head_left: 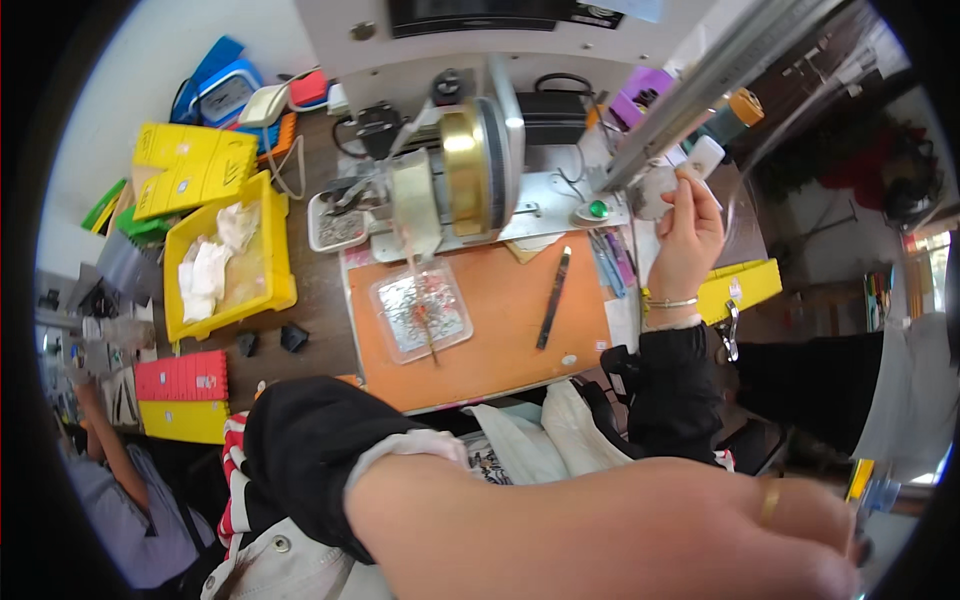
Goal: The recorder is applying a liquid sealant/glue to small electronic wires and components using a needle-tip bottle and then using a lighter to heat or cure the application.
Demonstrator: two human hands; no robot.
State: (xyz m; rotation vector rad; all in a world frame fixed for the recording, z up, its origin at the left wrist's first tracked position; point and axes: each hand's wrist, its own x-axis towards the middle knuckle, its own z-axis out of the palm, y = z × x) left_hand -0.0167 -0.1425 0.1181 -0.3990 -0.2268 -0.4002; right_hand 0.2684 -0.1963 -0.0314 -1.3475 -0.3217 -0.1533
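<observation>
My right hand [690,235], with a thin bracelet at the wrist, is raised at the right end of the bench. Its fingers are pinched together; whatever is between them is too small to make out. Just beside the fingertips are a white rounded device [705,155] and a crumpled greyish-white piece [655,190]. My left arm sweeps across the bottom, very close. The left hand [800,525], wearing a ring, is at the lower right; its fingers are blurred and mostly hidden.
A machine with a gold-coloured wheel [462,170] stands behind an orange mat [510,340]. On the mat are a clear tray of small shiny pieces [400,345] and dark tweezers [553,300]. A yellow bin [280,250] stands left. Another person [130,500] works at far left.
</observation>
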